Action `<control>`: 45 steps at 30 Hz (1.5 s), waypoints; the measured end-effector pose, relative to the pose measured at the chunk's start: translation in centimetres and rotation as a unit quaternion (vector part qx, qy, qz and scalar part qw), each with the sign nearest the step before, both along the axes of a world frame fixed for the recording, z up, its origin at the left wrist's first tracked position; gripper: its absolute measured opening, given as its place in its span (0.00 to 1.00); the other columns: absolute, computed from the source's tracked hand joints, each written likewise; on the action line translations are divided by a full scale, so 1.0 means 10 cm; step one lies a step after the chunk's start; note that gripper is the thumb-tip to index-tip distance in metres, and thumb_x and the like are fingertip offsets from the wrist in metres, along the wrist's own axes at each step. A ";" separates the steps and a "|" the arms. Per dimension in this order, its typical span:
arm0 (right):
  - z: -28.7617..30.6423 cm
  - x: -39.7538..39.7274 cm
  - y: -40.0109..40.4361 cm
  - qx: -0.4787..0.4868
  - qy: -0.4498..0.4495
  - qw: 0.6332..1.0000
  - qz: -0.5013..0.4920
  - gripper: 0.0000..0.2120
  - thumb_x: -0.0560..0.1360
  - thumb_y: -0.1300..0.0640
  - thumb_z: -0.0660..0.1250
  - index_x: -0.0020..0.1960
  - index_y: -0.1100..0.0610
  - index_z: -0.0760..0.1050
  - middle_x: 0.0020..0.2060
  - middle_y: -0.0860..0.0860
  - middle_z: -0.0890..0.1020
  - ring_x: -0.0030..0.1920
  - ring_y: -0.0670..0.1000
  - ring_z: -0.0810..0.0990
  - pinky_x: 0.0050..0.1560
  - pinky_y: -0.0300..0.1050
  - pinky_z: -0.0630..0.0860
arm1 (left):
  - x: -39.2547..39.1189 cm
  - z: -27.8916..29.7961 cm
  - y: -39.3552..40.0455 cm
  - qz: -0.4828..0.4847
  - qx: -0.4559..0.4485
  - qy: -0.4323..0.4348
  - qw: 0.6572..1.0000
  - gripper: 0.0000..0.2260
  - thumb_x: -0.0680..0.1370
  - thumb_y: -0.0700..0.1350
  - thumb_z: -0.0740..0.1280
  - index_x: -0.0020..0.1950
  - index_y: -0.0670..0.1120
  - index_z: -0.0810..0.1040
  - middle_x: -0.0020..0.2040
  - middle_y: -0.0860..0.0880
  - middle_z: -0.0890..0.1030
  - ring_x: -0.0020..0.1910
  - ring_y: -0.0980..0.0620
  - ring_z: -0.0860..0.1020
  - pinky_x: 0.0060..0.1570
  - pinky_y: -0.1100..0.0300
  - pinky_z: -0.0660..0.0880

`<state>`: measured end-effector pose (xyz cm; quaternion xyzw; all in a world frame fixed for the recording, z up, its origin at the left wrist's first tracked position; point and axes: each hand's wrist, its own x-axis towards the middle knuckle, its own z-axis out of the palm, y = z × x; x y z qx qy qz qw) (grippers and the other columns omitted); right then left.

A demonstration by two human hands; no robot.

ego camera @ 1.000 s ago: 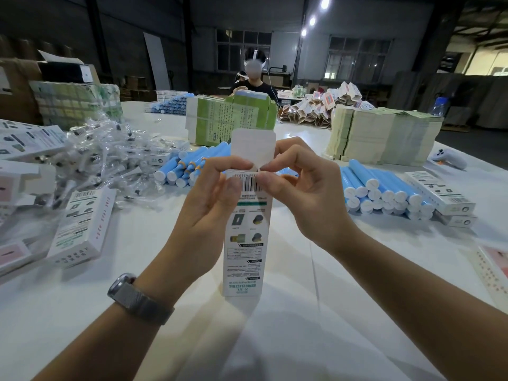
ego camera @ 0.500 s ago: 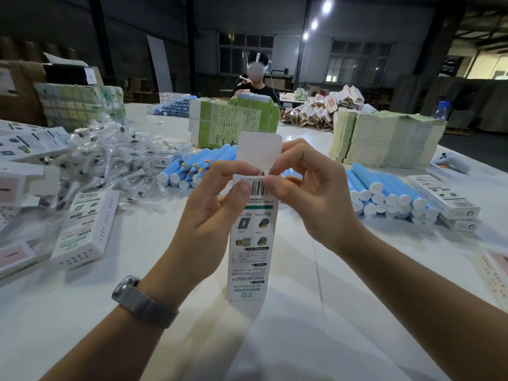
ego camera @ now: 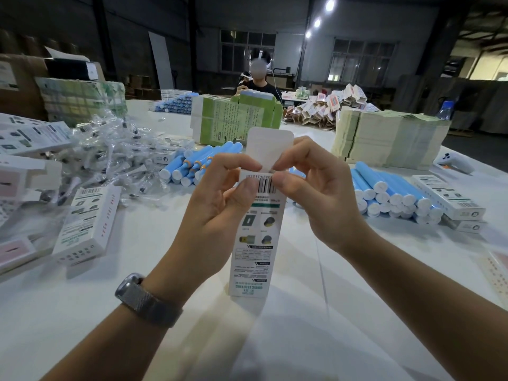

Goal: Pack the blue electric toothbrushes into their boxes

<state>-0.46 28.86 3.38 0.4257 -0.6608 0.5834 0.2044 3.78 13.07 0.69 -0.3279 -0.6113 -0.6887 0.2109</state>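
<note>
At the centre of the frame a white box (ego camera: 254, 237) stands upright on the counter (ego camera: 288, 339), its printed back towards the camera and its top flap (ego camera: 270, 145) still raised and unfolded. The left hand (ego camera: 220, 213) and the right hand (ego camera: 319, 196) both pinch the box's upper edge beside the barcode, thumb and forefinger curled onto the card from either side; the remaining fingers hang loosely bent. Whether a toothbrush is already inside cannot be seen, since the opening faces away.

This box looks to be at its closing step: the flap must yet be tucked in.

At middle left a closed box (ego camera: 88, 224) lies flat, seemingly finished, beside a heap of clear-wrapped brush heads (ego camera: 110, 160). Just beyond the hands lies a row of blue toothbrushes (ego camera: 198, 166), and a larger pile (ego camera: 393, 192) sits at middle right with two more boxes (ego camera: 448, 195) at its far side. Those loose handles suggest much packing remains.

Further back, at upper right, stand stacks of flat cartons (ego camera: 384, 138), with green cartons (ego camera: 233, 119) near centre. At the top centre another person (ego camera: 258, 81) sits across the counter.
</note>
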 end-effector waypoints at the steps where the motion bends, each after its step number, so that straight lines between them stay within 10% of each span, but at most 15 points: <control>1: 0.00 0.00 0.00 -0.003 0.000 1.000 -0.001 0.03 0.72 0.56 0.67 0.45 0.53 0.75 0.43 0.56 0.76 0.47 0.53 0.76 0.45 0.45 0.74 | 0.00 0.00 0.00 0.000 -0.002 0.001 1.000 0.05 0.81 0.43 0.60 0.56 0.47 0.71 0.45 0.54 0.81 0.41 0.57 0.81 0.38 0.67 0.76; 9: 0.04 0.02 -0.01 -0.036 -0.004 0.999 0.027 0.27 0.72 0.63 0.70 0.66 0.48 0.67 0.50 0.48 0.80 0.51 0.50 0.79 0.50 0.46 0.78 | 0.00 0.03 -0.03 -0.035 0.022 0.000 0.999 0.16 0.81 0.41 0.61 0.65 0.54 0.63 0.57 0.29 0.76 0.46 0.48 0.82 0.45 0.58 0.79; 19: 0.05 0.02 0.03 0.014 0.007 0.999 0.036 0.04 0.70 0.61 0.71 0.44 0.56 0.77 0.45 0.56 0.80 0.50 0.53 0.78 0.43 0.58 0.73 | -0.05 -0.03 -0.04 0.004 0.002 0.000 1.000 0.07 0.81 0.41 0.59 0.59 0.50 0.68 0.45 0.40 0.74 0.34 0.59 0.75 0.36 0.71 0.71; 23: 0.07 0.04 0.01 0.004 0.000 0.999 0.034 0.01 0.72 0.58 0.68 0.42 0.55 0.77 0.44 0.58 0.80 0.48 0.50 0.78 0.47 0.48 0.74 | -0.05 -0.02 -0.04 0.015 -0.015 0.001 1.000 0.04 0.82 0.42 0.59 0.55 0.49 0.67 0.43 0.41 0.72 0.33 0.60 0.73 0.35 0.71 0.69; 32: 0.05 0.03 -0.02 0.014 -0.029 0.998 0.051 0.07 0.71 0.59 0.72 0.47 0.52 0.80 0.47 0.53 0.78 0.50 0.50 0.76 0.50 0.47 0.73 | -0.01 0.01 -0.02 0.009 0.003 -0.015 1.000 0.11 0.79 0.42 0.63 0.61 0.52 0.70 0.54 0.30 0.74 0.49 0.41 0.78 0.48 0.52 0.77; 39: 0.09 0.00 0.05 0.028 -0.083 0.994 0.066 0.10 0.70 0.56 0.71 0.52 0.53 0.80 0.47 0.51 0.82 0.50 0.57 0.79 0.50 0.52 0.78 | -0.01 0.03 -0.06 0.010 -0.040 -0.026 0.999 0.10 0.77 0.45 0.69 0.57 0.51 0.74 0.51 0.46 0.78 0.49 0.47 0.78 0.48 0.51 0.78; 45: 0.09 0.04 0.01 0.027 -0.044 0.998 0.030 0.05 0.71 0.61 0.72 0.44 0.55 0.78 0.45 0.55 0.81 0.49 0.58 0.79 0.46 0.62 0.77 | -0.02 0.01 -0.06 0.041 -0.019 -0.018 0.999 0.11 0.80 0.45 0.61 0.49 0.61 0.77 0.48 0.38 0.73 0.41 0.53 0.78 0.38 0.58 0.77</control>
